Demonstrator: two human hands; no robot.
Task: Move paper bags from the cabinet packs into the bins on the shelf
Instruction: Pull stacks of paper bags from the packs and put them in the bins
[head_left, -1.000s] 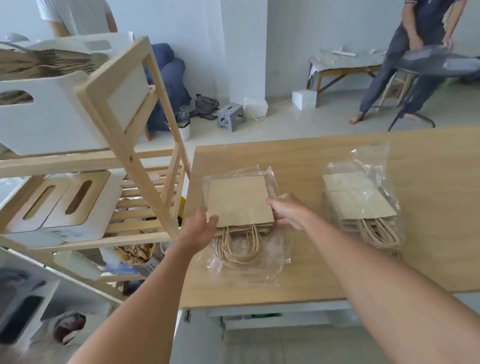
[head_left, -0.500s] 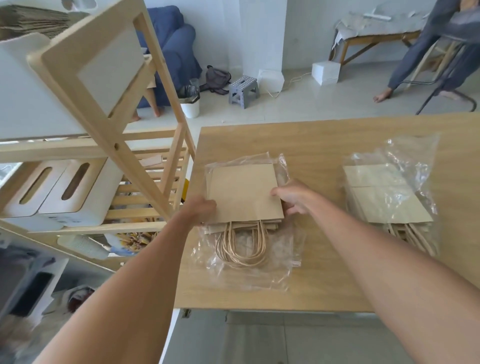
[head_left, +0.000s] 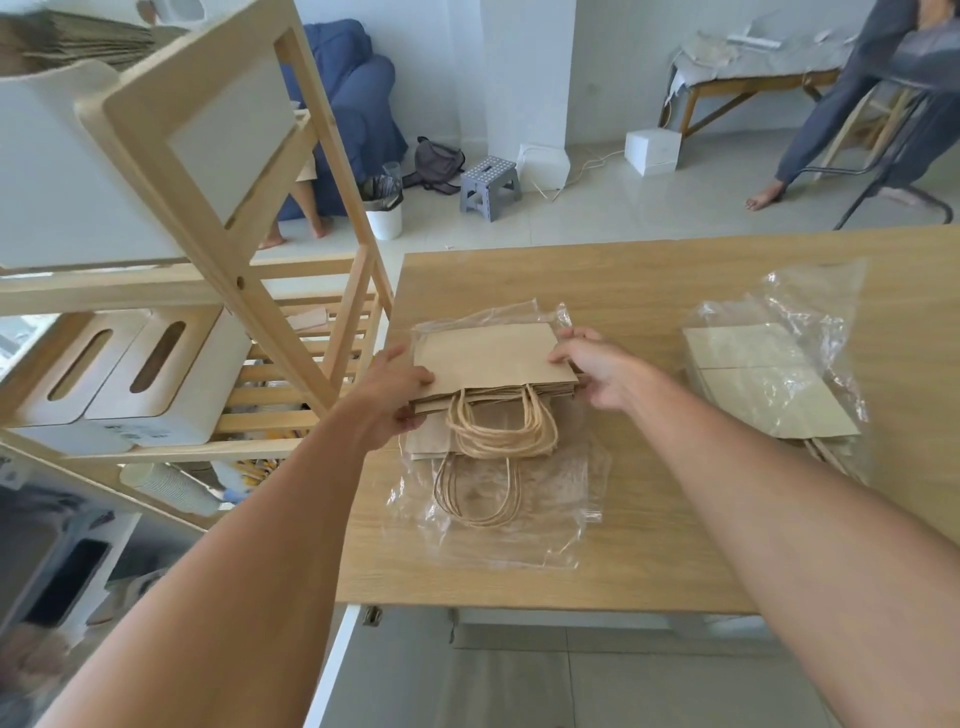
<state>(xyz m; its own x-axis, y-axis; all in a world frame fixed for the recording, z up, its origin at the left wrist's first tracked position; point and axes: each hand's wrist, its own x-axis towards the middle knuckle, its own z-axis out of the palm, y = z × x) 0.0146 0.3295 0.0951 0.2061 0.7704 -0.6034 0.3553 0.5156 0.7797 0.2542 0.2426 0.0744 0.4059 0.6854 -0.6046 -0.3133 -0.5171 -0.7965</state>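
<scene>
A stack of brown paper bags (head_left: 491, 358) with twine handles is lifted slightly off the rest of the pack. My left hand (head_left: 389, 397) grips its left edge and my right hand (head_left: 602, 366) grips its right edge. Under it a few more bags (head_left: 431, 441) lie on the opened clear plastic wrap (head_left: 519, 525) on the wooden cabinet top (head_left: 649, 291). A second pack of bags (head_left: 769, 384) in plastic sits to the right. On the wooden shelf (head_left: 218, 249) to the left, a white bin (head_left: 57, 171) holds brown bags at the top.
Two white bins with slot handles (head_left: 135, 379) stand on the shelf's middle level. Behind the cabinet are a grey step stool (head_left: 488, 184), a white waste bin (head_left: 384, 215), a white box (head_left: 652, 150) and two people, one seated, one at the far right.
Both hands closed on the sides of the top bags and raised them off the pack, uncovering the bags below. The camera has tilted down and moved closer.
</scene>
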